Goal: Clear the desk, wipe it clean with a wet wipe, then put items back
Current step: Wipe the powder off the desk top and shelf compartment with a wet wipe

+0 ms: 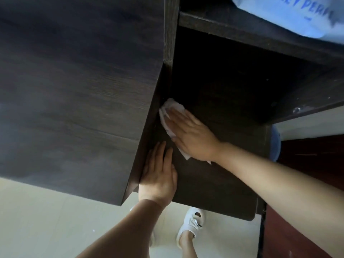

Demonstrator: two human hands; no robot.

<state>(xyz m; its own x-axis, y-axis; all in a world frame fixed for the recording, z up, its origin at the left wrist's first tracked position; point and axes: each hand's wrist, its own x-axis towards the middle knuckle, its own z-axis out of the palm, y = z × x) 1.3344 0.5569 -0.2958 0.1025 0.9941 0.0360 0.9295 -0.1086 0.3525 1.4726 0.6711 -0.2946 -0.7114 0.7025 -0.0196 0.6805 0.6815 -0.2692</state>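
White shoe (191, 225): nearest the camera, on a pale floor (37, 220), below the front edge of the lower shelf.

Left hand (160, 174): open, fingers together and extended, palm flat on the lower shelf (214, 183) at its left front corner, beside the vertical side of the raised desk top.

Right hand (191, 135): open and flat, fingers spread slightly, pressing down on the wet wipe (170, 110). The forearm enters from the lower right.

Wet wipe: white, crumpled, pinned under the right palm and fingers against the lower shelf; one part shows beyond the fingertips, close to the vertical panel, and a corner shows under the heel of the hand.

Lower shelf: dark wood grain, bare apart from the two hands and the wipe.

Desk top (74, 81): dark wood grain, higher than the shelf, filling the left of the view; surface bare.

Back rail (242, 36): dark board across the far side of the shelf recess.

Light blue cloth (288, 13): top right corner, darker blue lettering, only partly legible.
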